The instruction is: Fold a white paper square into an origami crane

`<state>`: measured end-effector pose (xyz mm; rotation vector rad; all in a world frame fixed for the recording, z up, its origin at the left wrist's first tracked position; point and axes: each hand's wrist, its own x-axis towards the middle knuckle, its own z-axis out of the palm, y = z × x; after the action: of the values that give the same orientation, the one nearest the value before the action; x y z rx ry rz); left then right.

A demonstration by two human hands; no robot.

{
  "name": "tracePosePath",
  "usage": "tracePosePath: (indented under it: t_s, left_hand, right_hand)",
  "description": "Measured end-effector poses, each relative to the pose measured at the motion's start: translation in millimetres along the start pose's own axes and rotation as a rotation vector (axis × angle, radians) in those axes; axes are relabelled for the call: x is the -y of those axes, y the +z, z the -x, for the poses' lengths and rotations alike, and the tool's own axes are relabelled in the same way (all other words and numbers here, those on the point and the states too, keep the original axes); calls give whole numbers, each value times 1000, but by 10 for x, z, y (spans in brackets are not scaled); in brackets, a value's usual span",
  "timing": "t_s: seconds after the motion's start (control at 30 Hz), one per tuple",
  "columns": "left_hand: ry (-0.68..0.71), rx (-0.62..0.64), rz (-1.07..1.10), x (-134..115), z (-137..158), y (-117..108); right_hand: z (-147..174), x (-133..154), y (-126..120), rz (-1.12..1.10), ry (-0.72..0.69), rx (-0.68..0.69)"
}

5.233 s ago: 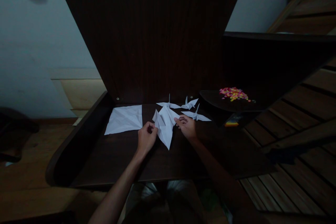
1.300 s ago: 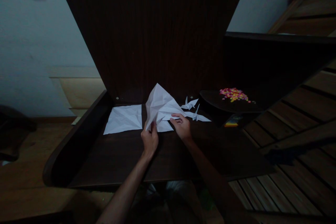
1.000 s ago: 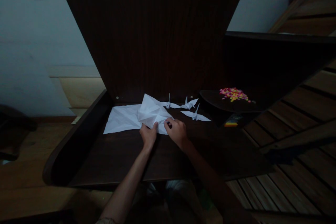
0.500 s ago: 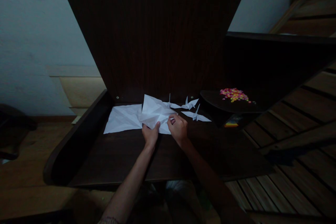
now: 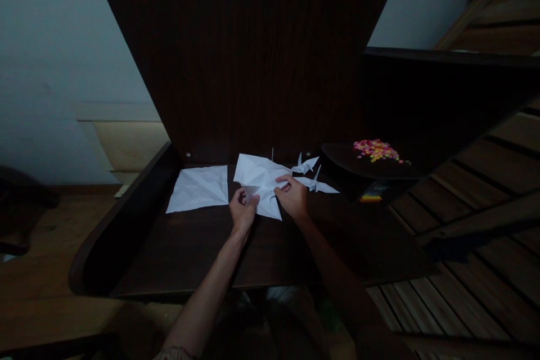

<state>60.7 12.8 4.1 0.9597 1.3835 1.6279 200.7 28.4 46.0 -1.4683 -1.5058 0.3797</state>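
Observation:
A creased sheet of white paper (image 5: 259, 171) is held between my two hands, just above the dark desk. My left hand (image 5: 243, 211) pinches its lower left edge, thumb on top. At the right edge, my right hand (image 5: 292, 196) grips the paper between thumb and fingers. A second creased white sheet (image 5: 198, 188) lies flat to the left. Behind and to the right stand folded paper cranes: one (image 5: 306, 165) near the back panel, another (image 5: 316, 184) beside my right hand. A third is mostly hidden behind the held paper, with only a thin tip showing.
Small pink, yellow and orange pieces (image 5: 377, 150) lie heaped on a rounded shelf (image 5: 337, 154) at the right. A tall dark panel (image 5: 253, 56) rises behind the desk (image 5: 181, 259). A raised side edge (image 5: 122, 225) bounds it on the left.
The held paper has shifted slightly right and turned, and one corner now points down toward me. My right hand has moved a little right along its edge; the left stays close to its place.

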Motion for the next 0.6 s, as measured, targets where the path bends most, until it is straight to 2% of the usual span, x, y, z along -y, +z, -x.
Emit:
tracePosePath:
  t_s: [0.2, 0.27, 0.3, 0.4, 0.47, 0.53, 0.6]
  left_hand:
    - [-72, -9, -58, 103, -80, -39]
    - [-40, -53, -122, 81, -87, -104]
    - [36, -87, -217, 55, -84, -144]
    - [445, -162, -610, -60, -59, -264]
    - [641, -18, -859, -127, -50, -316]
    - [757, 266, -1014, -157, -57, -335]
    - [778, 570, -1070, -145, -74, -326]
  right_hand:
    - [-20, -69, 13, 159, -2, 123]
    - [-1, -77, 16, 251, -21, 153]
    - [10, -80, 17, 295, -33, 161]
    - [38, -93, 28, 394, -73, 191]
    - [50, -107, 41, 432, -121, 229]
    - [59, -124, 59, 465, -199, 273]
    - [68, -139, 78, 503, -294, 318]
